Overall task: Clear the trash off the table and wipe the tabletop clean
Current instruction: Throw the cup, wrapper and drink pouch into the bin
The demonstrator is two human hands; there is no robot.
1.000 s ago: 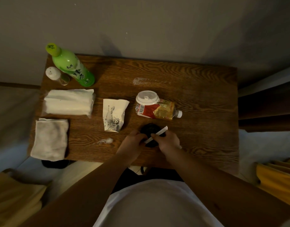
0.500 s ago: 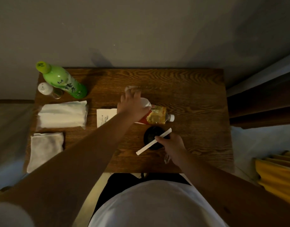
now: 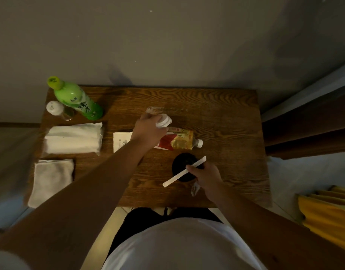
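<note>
My left hand (image 3: 148, 131) grips a white plastic cup lid (image 3: 163, 120) just above the bottle with the red and yellow label (image 3: 177, 142), which lies on its side mid-table. My right hand (image 3: 205, 176) pinches a long white paper-wrapped stick (image 3: 184, 171) and holds a black round lid (image 3: 182, 168) near the table's front; a small wrapper (image 3: 195, 190) sticks out below that hand. A white paper bag (image 3: 122, 140) lies partly under my left forearm. A pale smear (image 3: 154, 109) marks the wooden table (image 3: 226, 123) behind my left hand.
A green bottle (image 3: 76, 99) and a small white-capped jar (image 3: 56, 110) stand at the back left corner. A pack of white tissues (image 3: 73, 138) and a folded grey cloth (image 3: 51, 180) lie along the left side. Yellow fabric (image 3: 327, 215) sits low at the right.
My left hand left the black lid, reached back over the table and closed on the white cup lid. My right hand stays at the black lid with the wrapped stick.
</note>
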